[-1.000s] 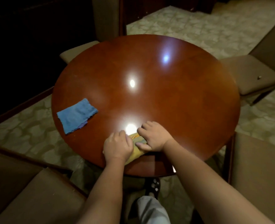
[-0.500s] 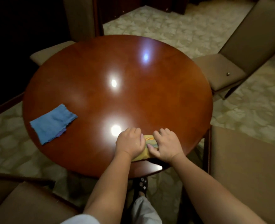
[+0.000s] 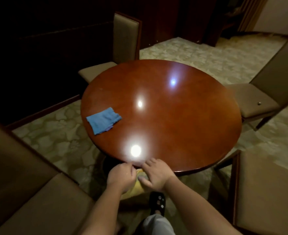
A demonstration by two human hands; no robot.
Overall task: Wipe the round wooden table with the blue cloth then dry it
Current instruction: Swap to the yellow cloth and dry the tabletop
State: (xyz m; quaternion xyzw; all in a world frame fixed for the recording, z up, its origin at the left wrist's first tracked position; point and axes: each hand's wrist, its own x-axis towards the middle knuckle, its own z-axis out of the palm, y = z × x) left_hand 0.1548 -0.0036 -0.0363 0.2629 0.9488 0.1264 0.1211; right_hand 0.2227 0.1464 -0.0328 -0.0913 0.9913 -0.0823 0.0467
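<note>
The round wooden table [image 3: 182, 119] is glossy and reflects ceiling lights. A folded blue cloth [image 3: 103, 119] lies flat near its left edge, far from both hands. At the near rim, just off the table, my left hand [image 3: 121, 176] and my right hand [image 3: 155, 175] hold a yellow cloth [image 3: 135, 187] between them. The left hand's fingers are curled over the cloth. The right hand grips it from the right, thumb against it. Most of the yellow cloth is hidden under the hands.
Padded chairs ring the table: one at the back [image 3: 123, 46], one at the right [image 3: 265, 92], one at the near right [image 3: 265, 194] and one at the near left [image 3: 29, 192]. Patterned carpet [image 3: 58, 138] covers the floor. My sandalled foot [image 3: 157, 203] shows below the hands.
Both hands pulled the yellow cloth back from the tabletop to just past the near rim. The camera drew back and up, so the table looks farther away. The blue cloth stayed put.
</note>
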